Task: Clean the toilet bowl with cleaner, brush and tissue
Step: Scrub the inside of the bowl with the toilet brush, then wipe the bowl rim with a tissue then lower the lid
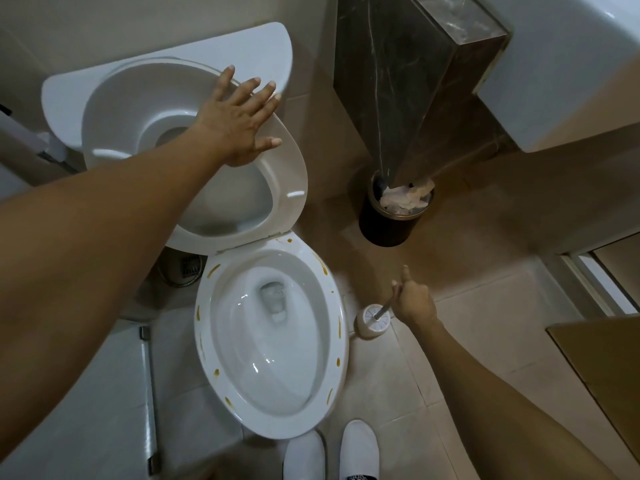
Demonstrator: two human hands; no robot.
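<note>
At the bottom of the frame two white slippers (325, 452) face the white ceramic toilet bowl (341, 344), whose rim carries yellow-brown smears all round. At lower right the right hand (414, 301) is curled round the metal handle of the white toilet brush (381, 311), which sits in its round white holder (367, 323) on the tiled floor beside the bowl. Higher, upper left of centre, the left hand (239, 126) presses flat, fingers spread, on the raised white plastic seat (292, 174). The brush should probably be lifted straight up, then scrubbed under and along the stained rim while the seat is steadied. A dark bin (388, 223) with tissue stands beyond
</note>
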